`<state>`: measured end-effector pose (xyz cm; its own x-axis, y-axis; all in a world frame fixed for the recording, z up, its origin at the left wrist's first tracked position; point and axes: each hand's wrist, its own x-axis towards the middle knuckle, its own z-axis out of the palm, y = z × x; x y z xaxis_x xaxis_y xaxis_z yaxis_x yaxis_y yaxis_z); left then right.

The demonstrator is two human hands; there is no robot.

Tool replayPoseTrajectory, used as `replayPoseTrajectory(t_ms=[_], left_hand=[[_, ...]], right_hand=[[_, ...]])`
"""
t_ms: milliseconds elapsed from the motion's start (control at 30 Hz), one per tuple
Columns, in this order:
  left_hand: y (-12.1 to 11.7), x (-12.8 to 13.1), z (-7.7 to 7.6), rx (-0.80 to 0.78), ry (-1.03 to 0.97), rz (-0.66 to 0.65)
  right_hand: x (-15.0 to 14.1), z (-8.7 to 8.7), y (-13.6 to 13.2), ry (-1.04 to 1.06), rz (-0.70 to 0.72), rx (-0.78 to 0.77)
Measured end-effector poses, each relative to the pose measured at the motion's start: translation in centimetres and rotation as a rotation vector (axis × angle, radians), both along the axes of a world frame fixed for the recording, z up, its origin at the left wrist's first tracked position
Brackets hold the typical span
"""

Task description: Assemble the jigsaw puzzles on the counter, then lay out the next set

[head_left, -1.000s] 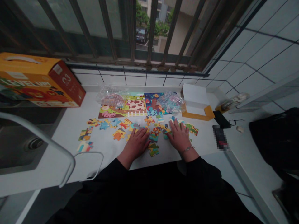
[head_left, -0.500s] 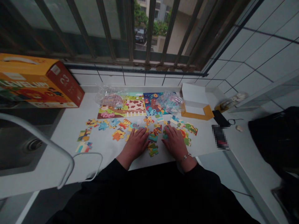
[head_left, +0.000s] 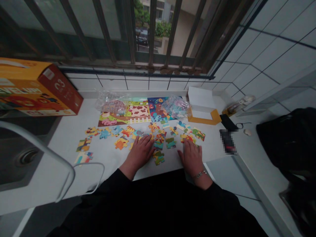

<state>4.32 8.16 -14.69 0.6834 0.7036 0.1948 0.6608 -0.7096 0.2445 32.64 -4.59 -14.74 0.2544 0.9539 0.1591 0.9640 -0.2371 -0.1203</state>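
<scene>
Several colourful jigsaw puzzle pieces lie across the white counter. My left hand (head_left: 141, 152) rests palm down, fingers stretched out, covering part of the pieces beneath. Beside its fingertips is a joined group of puzzle pieces (head_left: 159, 138), with a green puzzle piece (head_left: 158, 157) just below. My right hand (head_left: 192, 158) lies flat with fingers extended, its fingertips on or over the yellow and red puzzle pieces (head_left: 185, 137) at the right. Between the hands sits a teal-green puzzle piece (head_left: 171, 143). An orange puzzle piece (head_left: 121, 143) lies left of my left hand.
Behind the pieces lie a farm picture board (head_left: 138, 111) and a dark blue picture board (head_left: 154, 106), with plastic bags (head_left: 175, 107) on them. An open yellow box (head_left: 204, 120), phone-like dark object (head_left: 228, 123), large orange box (head_left: 59, 89), sink (head_left: 14, 144) and faucet (head_left: 44, 144) surround them.
My right hand has moved right and toward me, uncovering the teal-green piece. My left hand stays near the same pieces. The whole view has shifted slightly.
</scene>
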Motion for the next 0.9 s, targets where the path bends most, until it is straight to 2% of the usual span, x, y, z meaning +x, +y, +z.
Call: replayPoseTrajectory(t_ms=[333,400,567,800,900], left_hand=[[0.1,-0.1,-0.3,-0.002,-0.006,0.007],[0.0,-0.1,-0.2,-0.007,0.004,0.008],[0.0,0.0,0.0,-0.022,0.024,0.010],[0.2,0.0,-0.2,-0.026,0.012,0.010],[0.1,0.0,-0.2,-0.027,0.013,0.010]], right_hand=[[-1.8,-0.2,0.1,0.102,0.371,-0.032],[-1.4,-0.4,0.3,0.096,0.330,-0.013],[1.3,-1.3,0.3,0.079,0.084,0.052],[3.7,-1.9,-0.9,0.149,0.111,-0.001],[5.4,-1.6,-1.0,0.132,0.026,-0.017]])
